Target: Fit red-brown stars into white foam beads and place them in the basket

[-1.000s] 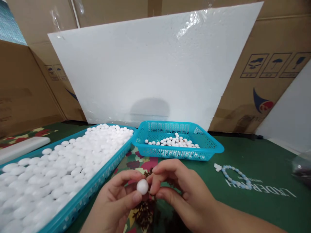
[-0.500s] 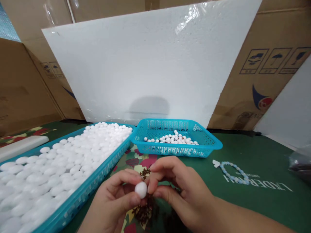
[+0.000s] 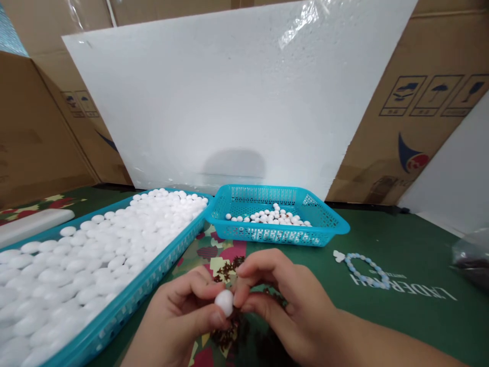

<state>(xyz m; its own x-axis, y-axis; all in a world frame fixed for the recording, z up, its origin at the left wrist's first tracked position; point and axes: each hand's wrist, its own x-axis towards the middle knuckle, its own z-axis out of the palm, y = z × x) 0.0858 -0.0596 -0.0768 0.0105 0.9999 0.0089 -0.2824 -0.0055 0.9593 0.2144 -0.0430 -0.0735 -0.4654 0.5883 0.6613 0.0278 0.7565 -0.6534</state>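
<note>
Pinching one white ball (image 3: 224,302), both hands (image 3: 244,306) work between tray (image 3: 126,300) and basket (image 3: 336,227).

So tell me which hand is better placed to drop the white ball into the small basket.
Probably the left hand: it grips the white ball between thumb and fingers. The right hand only pinches at its side, though it is nearer the small basket.

A small white foam ball (image 3: 224,302), round and smooth, sits low in the middle of the view, above a scatter of dark brown bits (image 3: 229,334).
</note>
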